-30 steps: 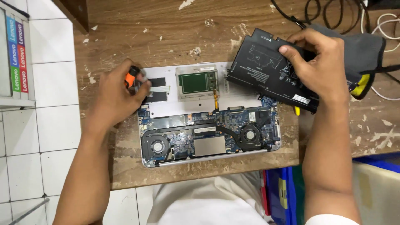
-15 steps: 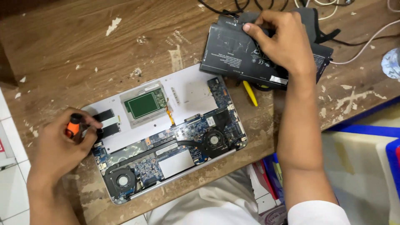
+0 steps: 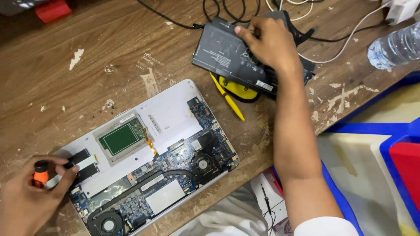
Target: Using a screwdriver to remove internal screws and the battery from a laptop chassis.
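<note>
Black battery pack (image 3: 236, 54) under right hand (image 3: 269, 43)

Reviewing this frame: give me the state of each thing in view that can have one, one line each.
Laptop: bottom cover off, boards and fans exposed, battery bay bare.
Battery pack: out of the laptop, lying on the wooden bench.
Right hand: resting on the battery pack.
Left hand: gripping an orange-handled screwdriver.
Yellow pen: lying flat.
Water bottle: on its side.
</note>
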